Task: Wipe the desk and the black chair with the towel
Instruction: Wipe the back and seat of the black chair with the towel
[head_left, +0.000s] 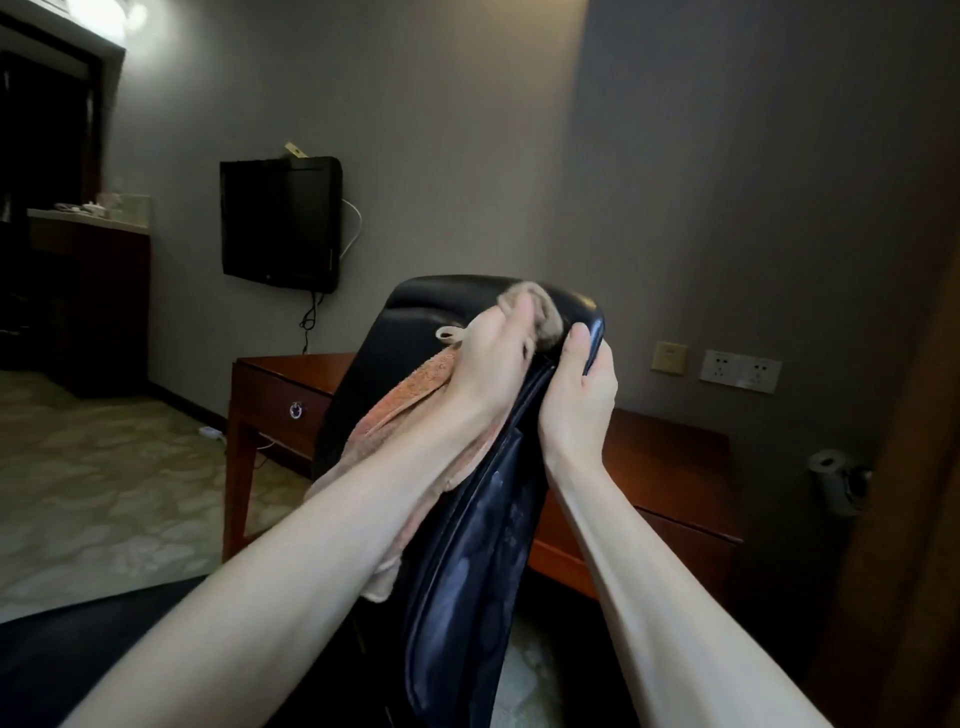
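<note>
The black leather chair (467, 530) stands in front of me with its backrest edge towards me. My left hand (493, 358) holds a pinkish-beige towel (395, 400) against the top of the backrest, fingers curled into the cloth. The rest of the towel hangs down under my left forearm. My right hand (582, 384) grips the right top edge of the backrest, thumb in front, fingers behind. The dark red wooden desk (670, 467) stands behind the chair against the grey wall.
A black TV (280, 223) hangs on the wall at left, with cables dropping below it. Wall sockets (740, 371) sit above the desk. A toilet-paper roll (831, 467) is at the right beside a wooden panel. A dark cabinet (88, 291) stands far left on patterned carpet.
</note>
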